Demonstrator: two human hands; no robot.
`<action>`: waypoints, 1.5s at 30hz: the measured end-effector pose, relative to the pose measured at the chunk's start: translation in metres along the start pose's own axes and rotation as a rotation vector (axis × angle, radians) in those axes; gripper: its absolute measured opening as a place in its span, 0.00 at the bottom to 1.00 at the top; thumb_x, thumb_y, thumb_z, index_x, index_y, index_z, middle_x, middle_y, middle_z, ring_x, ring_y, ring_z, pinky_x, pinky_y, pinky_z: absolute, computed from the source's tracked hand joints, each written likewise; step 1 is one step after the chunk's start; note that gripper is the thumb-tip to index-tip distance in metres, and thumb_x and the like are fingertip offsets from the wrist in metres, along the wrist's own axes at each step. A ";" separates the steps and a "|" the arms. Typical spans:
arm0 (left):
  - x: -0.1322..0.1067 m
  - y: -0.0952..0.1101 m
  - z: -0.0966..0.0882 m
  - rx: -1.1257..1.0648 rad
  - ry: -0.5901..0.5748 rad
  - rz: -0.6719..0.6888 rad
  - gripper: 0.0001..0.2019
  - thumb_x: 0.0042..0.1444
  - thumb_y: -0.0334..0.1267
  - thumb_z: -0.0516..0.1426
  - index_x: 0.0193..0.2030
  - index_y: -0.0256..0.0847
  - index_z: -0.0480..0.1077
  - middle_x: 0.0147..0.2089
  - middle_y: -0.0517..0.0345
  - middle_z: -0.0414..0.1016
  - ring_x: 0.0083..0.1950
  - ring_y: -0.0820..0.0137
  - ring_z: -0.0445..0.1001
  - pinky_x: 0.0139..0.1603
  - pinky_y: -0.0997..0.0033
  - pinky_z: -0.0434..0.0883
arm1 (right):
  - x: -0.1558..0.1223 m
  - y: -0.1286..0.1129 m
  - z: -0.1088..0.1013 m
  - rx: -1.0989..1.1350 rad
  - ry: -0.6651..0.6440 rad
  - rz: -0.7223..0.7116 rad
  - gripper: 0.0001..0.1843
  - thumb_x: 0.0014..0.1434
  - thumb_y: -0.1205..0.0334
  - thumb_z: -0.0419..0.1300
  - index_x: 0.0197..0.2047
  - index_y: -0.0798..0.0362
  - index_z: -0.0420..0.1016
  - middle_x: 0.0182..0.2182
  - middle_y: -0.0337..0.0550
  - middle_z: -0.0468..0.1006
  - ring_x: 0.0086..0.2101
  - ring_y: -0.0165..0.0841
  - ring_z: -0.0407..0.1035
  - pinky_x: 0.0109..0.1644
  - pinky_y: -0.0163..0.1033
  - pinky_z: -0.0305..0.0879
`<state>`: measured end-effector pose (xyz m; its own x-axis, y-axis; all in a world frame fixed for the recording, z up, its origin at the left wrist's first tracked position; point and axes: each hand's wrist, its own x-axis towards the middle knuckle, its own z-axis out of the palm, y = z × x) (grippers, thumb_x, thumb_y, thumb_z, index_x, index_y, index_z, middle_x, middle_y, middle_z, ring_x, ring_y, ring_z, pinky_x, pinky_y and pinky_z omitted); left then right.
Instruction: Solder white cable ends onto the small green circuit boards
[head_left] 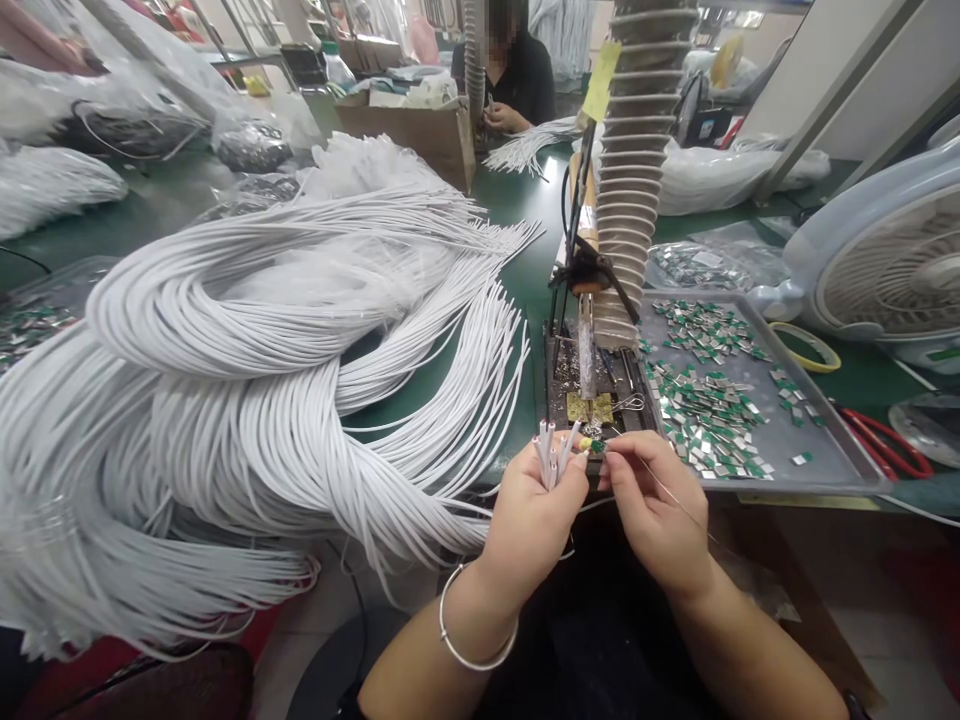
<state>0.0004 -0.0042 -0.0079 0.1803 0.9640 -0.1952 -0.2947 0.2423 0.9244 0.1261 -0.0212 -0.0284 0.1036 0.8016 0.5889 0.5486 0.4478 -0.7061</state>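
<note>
My left hand (529, 525) grips a small bunch of white cable ends (551, 455), their tips pointing up. A tiny green circuit board (596, 445) sits at those tips, just past my fingertips. My right hand (658, 505) pinches a thin silver wire (679, 505), probably solder, close to the board. A large heap of looped white cables (247, 440) spreads to the left of my hands. Straight ahead, a soldering iron (586, 345) stands upright in its holder above a yellow sponge (589, 408).
To the right, a metal tray (832, 450) holds several green-and-silver pieces. Beyond it are a white fan (892, 270), red-handled pliers (881, 445) and a ribbed extraction hose (630, 170). A co-worker (510, 80) works across the green bench behind a cardboard box (409, 135).
</note>
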 end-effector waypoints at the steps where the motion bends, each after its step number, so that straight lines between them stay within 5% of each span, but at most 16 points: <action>1: 0.000 0.000 0.000 0.009 0.003 -0.007 0.03 0.53 0.34 0.58 0.34 0.36 0.68 0.25 0.66 0.65 0.22 0.81 0.55 0.29 0.80 0.64 | 0.000 0.001 0.000 -0.023 0.007 -0.034 0.08 0.60 0.72 0.54 0.41 0.53 0.69 0.31 0.40 0.71 0.27 0.26 0.70 0.31 0.34 0.72; 9: 0.007 -0.003 0.001 0.035 0.049 -0.061 0.04 0.55 0.34 0.57 0.36 0.37 0.69 0.24 0.68 0.63 0.22 0.82 0.53 0.29 0.82 0.62 | -0.013 0.008 0.006 0.047 0.162 -0.153 0.20 0.63 0.70 0.47 0.58 0.52 0.61 0.42 0.49 0.75 0.36 0.32 0.74 0.34 0.38 0.76; 21: 0.009 0.000 0.002 -0.018 0.024 -0.050 0.03 0.56 0.34 0.57 0.36 0.39 0.68 0.23 0.70 0.58 0.21 0.83 0.49 0.29 0.83 0.60 | -0.001 0.010 0.005 -0.087 0.155 -0.313 0.15 0.58 0.76 0.54 0.46 0.54 0.73 0.39 0.49 0.79 0.41 0.35 0.75 0.43 0.43 0.76; 45: 0.008 0.010 0.007 -0.045 0.029 0.007 0.02 0.56 0.34 0.57 0.36 0.39 0.69 0.20 0.71 0.56 0.20 0.81 0.51 0.31 0.81 0.63 | 0.007 0.005 0.007 -0.121 0.166 -0.343 0.18 0.57 0.76 0.56 0.49 0.51 0.74 0.41 0.49 0.75 0.41 0.36 0.73 0.42 0.43 0.75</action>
<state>0.0053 0.0047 0.0020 0.1512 0.9682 -0.1992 -0.3374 0.2399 0.9103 0.1237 -0.0106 -0.0302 0.0249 0.5344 0.8449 0.6678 0.6201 -0.4119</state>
